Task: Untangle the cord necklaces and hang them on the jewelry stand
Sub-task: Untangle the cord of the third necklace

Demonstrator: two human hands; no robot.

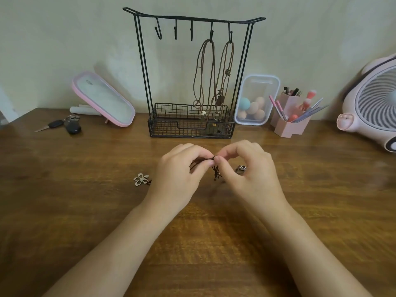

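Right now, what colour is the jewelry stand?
The jewelry stand is black, seen best in the head view.

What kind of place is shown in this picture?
Probably a home dressing table: a tilted pink-framed mirror, a clear plastic box of makeup sponges and a pink holder of makeup brushes stand beside the black wire jewelry stand.

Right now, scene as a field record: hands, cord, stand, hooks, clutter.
left hand: pinches the dark cord
right hand: pinches the same cord, close against the left hand
dark cord: bunched between both hands
flower pendant: lies on the table, left of the left hand
jewelry stand: two brown necklaces hang on its two rightmost hooks
free hooks: three, on the left
clutter: keys, mirror, sponge box, brush holder, fan
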